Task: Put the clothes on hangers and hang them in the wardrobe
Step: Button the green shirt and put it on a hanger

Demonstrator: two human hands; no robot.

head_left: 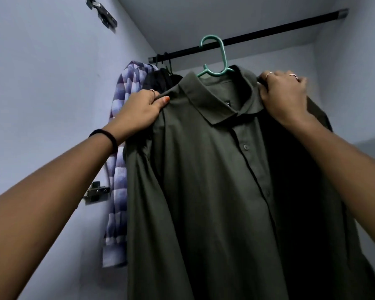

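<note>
A dark olive shirt (204, 169) with a collar and buttons hangs on a teal plastic hanger (221, 59), whose hook sits at the black wardrobe rail (279, 29). My left hand (143, 109) grips the shirt's left shoulder, thumb on the cloth. My right hand (284, 94) grips the right shoulder, fingers curled over the fabric. Most of the hanger is hidden inside the shirt.
At the rail's left end hang a purple checked shirt (119, 169) and a black garment (158, 81) on dark hangers. The wardrobe's pale side wall (52, 83) carries metal hinges (102, 14). The rail runs bare to the right.
</note>
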